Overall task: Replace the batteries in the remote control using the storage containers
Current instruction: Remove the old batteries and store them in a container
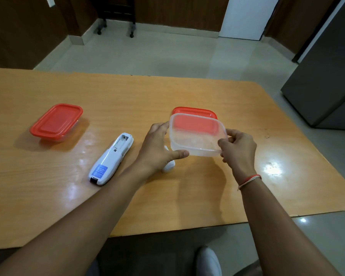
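A closed container with a red lid [56, 122] is sitting on the table [187, 92], well to the left of the remote control [111, 159]. The remote control is lying back side up, its battery compartment open at the far end, a blue label near the close end. Just to the right of the remote, the left hand [157, 149] is gripping the left side of a clear open container [197, 136], thumb along its near edge. A small white piece [168, 166], partly hidden under that hand, is lying on the table. Further right of the remote, the right hand [238, 150] is pinching the container's right rim with its fingers [224, 143]. A loose red lid [194, 112] is lying behind the clear container. Whether batteries are inside is unclear.
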